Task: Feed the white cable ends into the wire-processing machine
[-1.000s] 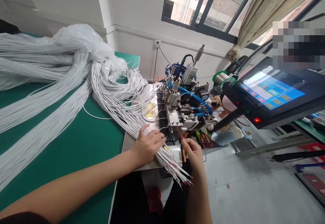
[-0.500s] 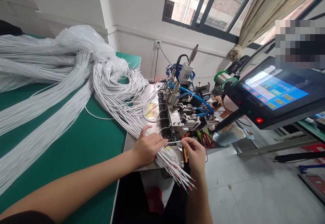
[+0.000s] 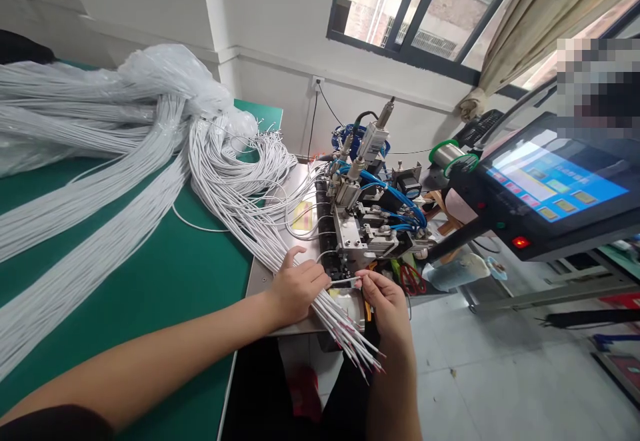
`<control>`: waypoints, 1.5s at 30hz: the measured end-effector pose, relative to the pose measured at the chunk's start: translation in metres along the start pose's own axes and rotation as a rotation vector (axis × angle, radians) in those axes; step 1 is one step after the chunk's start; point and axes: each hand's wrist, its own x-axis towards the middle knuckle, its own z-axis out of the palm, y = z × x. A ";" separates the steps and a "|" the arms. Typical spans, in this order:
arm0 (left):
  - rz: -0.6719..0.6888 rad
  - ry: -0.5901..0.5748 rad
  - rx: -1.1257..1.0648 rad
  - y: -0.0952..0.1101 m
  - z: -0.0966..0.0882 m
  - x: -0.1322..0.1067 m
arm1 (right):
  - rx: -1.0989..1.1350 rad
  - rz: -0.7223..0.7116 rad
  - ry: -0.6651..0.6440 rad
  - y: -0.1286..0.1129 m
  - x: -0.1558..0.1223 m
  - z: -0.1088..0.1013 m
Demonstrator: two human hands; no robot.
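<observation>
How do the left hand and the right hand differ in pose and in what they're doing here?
The left hand lies over the bundle of white wires; the right hand is off the bundle, pinching a single white wire.
The left thumb sticks up, apart from its fingers; the right thumb is closed against its fingertips.
Both hands are bare and close to the machine.
</observation>
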 end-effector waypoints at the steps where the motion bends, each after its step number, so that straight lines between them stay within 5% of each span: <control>1: -0.004 -0.010 0.005 0.000 0.000 0.000 | -0.013 0.012 -0.018 0.000 0.002 -0.002; 12: 0.002 -0.070 0.067 0.001 0.003 0.000 | -0.492 -0.132 0.013 -0.001 0.015 -0.003; 20: -0.064 -0.156 0.094 0.001 0.005 0.000 | -0.300 -0.153 -0.139 0.021 0.036 -0.003; 24: -0.069 -0.151 0.094 0.002 0.007 0.001 | -0.125 -0.046 -0.173 0.031 0.040 -0.001; 29: -0.116 -0.161 0.107 0.005 0.008 0.002 | -0.015 0.059 -0.138 0.038 0.040 0.002; 37: -0.172 -0.175 0.097 0.008 0.005 0.001 | -0.113 -0.032 -0.090 0.022 0.032 0.000; 45: -0.239 -0.133 0.138 0.013 -0.003 0.002 | -0.137 -0.086 0.034 0.016 0.001 -0.031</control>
